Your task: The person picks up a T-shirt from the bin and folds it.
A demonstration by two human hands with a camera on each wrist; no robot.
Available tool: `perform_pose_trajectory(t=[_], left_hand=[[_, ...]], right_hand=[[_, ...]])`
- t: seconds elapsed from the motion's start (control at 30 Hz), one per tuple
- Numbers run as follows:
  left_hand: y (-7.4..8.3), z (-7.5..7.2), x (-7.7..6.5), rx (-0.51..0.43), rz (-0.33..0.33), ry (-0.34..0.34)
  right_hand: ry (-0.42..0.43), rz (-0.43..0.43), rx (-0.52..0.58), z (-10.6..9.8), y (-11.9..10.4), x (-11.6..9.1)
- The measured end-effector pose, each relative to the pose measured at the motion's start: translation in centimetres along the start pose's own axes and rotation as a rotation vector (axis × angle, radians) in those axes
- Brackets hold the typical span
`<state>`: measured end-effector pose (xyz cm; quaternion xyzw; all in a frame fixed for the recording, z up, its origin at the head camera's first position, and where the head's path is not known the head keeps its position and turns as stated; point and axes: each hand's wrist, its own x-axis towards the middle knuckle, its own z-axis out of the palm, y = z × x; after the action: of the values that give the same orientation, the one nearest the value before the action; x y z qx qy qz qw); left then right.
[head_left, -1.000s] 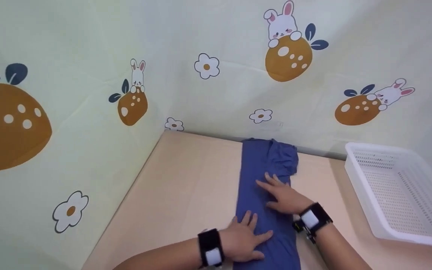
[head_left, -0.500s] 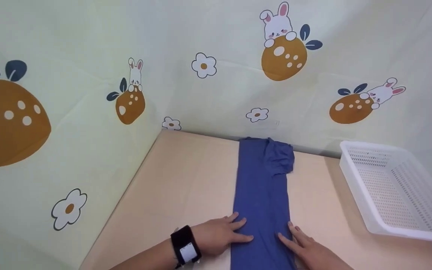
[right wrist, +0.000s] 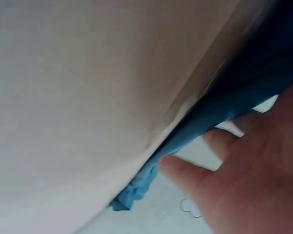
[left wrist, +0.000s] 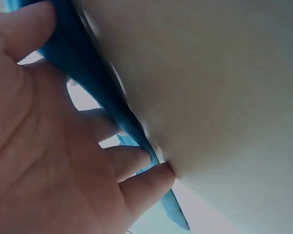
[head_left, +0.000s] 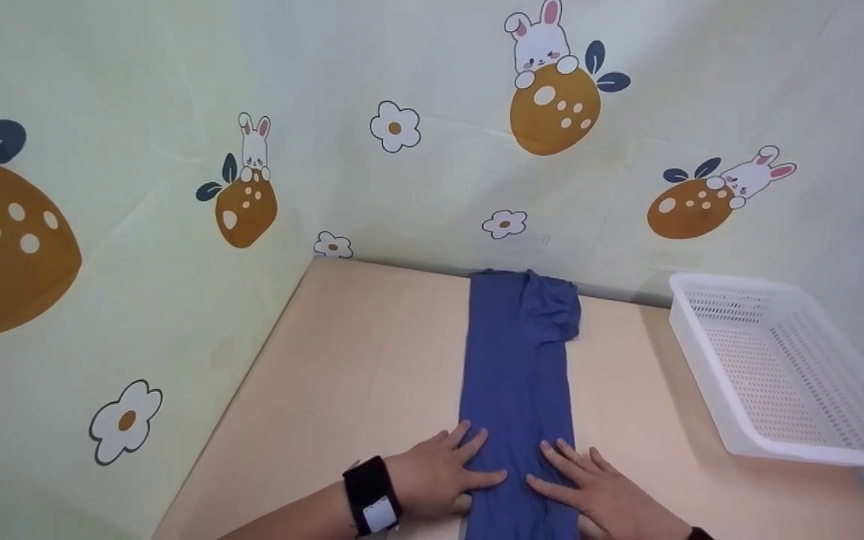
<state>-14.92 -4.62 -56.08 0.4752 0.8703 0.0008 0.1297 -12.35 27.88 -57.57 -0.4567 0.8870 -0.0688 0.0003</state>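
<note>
A blue garment [head_left: 507, 360] lies on the table as a long narrow folded strip, running from the back edge down out of the head view. Its far right corner is a crumpled, sleeve-like part. My left hand [head_left: 432, 472] rests at the strip's left edge near the front, fingers spread and tips on the cloth. Opposite it, my right hand [head_left: 604, 487] lies over the right edge with fingers spread flat. In the left wrist view, the fingers [left wrist: 146, 187] reach along the cloth's edge. The right wrist view has a fingertip close beside the cloth [right wrist: 185, 134].
A white perforated plastic basket [head_left: 709, 397] stands at the right of the light wooden table [head_left: 372, 345]. Patterned fabric walls [head_left: 432, 180] with rabbits and flowers enclose the table's left and back sides.
My right hand has moved from the strip's middle toward the front, to its right edge. My left hand has shifted leftward off the cloth's middle to the left edge. The view has turned slightly right.
</note>
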Motion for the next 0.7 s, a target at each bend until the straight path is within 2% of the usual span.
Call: perform_pose_trajectory(t=[0.07, 0.17, 0.3, 0.37, 0.47, 0.53, 0.63, 0.7], left_hand=[[0.0, -0.2, -0.2, -0.025, 0.011, -0.013], [0.0, -0.3, -0.2, -0.031, -0.001, -0.017], [0.4, -0.5, 0.2, 0.02, -0.039, -0.019], [0.6, -0.6, 0.3, 0.043, -0.03, -0.025], [0.6, -0.6, 0.1, 0.042, 0.026, -0.03], [0.2, -0.7, -0.1, 0.007, 0.087, -0.03], [-0.6, -1.0, -0.3, -0.084, 0.187, -0.037], [-1.1, -1.2, -0.3, -0.178, 0.253, -0.046]], right_hand=[[-0.013, -0.02, 0.037, -0.2, 0.1, 0.0], [-0.036, -0.028, -0.03, -0.5, 0.0, 0.1], [-0.044, -0.024, -0.163, -0.3, -0.6, 0.3], [-0.056, -0.032, -0.151, -0.1, -0.9, 0.4], [-0.086, -0.061, -0.055, 0.2, -0.9, 0.5], [-0.117, -0.073, 0.075, 0.1, -0.6, 0.4], [-0.134, -0.115, 0.273, -0.2, -0.2, 0.1], [-0.131, -0.157, 0.38, -0.5, -0.2, -0.1]])
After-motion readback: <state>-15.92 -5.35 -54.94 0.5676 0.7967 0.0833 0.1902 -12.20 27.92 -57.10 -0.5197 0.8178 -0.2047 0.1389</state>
